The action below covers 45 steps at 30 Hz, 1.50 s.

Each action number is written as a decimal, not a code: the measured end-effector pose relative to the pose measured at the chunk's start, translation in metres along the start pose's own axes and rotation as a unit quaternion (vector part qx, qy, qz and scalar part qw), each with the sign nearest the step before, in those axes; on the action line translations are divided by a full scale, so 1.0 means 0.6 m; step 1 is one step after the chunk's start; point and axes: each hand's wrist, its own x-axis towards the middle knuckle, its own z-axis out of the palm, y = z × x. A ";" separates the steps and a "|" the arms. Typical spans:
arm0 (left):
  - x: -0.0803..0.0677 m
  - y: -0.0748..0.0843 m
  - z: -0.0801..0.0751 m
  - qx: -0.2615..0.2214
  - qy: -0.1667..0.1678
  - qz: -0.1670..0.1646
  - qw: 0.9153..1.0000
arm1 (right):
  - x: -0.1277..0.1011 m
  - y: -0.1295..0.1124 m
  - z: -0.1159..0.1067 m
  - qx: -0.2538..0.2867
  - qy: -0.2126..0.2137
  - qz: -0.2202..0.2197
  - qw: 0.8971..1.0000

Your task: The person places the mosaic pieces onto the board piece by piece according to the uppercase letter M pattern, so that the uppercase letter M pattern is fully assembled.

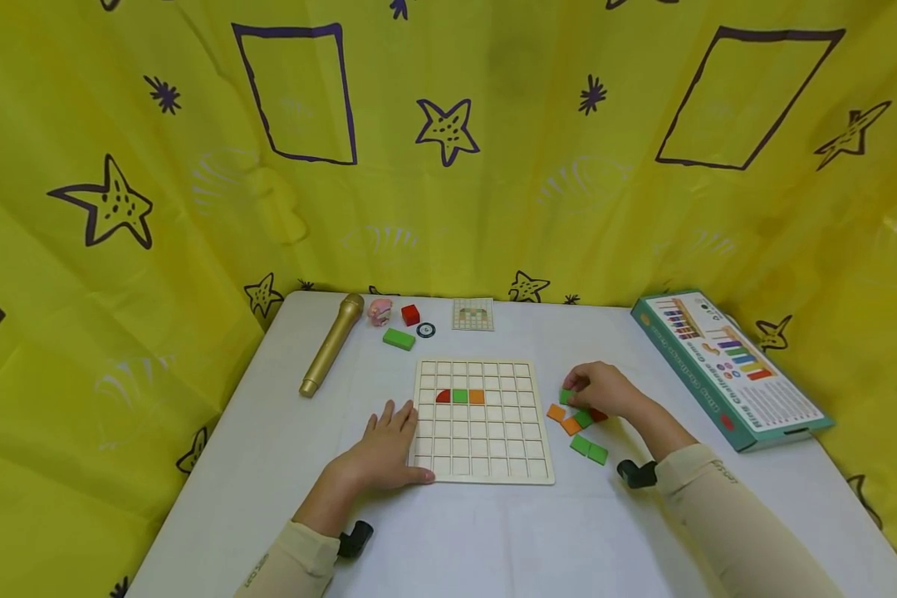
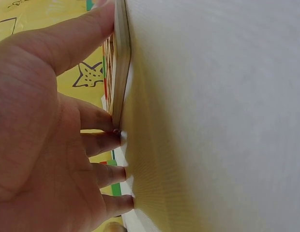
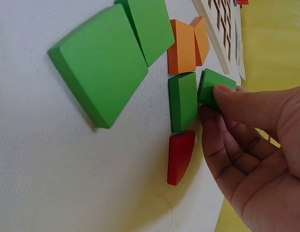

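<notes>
A pale wooden grid board lies flat on the table. One row holds a red rounded tile, a green tile and an orange tile, side by side. My left hand rests at the board's left edge with fingers spread, its thumb on the near corner. To the right of the board, my right hand pinches a green square tile between thumb and fingers. Around it lie orange tiles, another green tile, a red tile and, nearer me, two green tiles.
Behind the board are a gold microphone, a pink figure, a red block, a green block, a dark-rimmed disc and a printed grid card. A teal game box lies at the right.
</notes>
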 end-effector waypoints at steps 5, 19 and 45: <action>0.000 0.001 -0.001 0.000 0.000 -0.002 1.000 | 0.003 0.003 0.002 0.013 0.005 0.003 1.000; 0.003 0.000 -0.001 0.000 0.001 -0.001 1.000 | 0.017 -0.015 0.006 0.009 0.042 -0.032 0.999; 0.002 -0.002 0.003 -0.002 0.006 0.004 1.000 | 0.034 -0.057 0.023 0.046 0.037 -0.072 0.996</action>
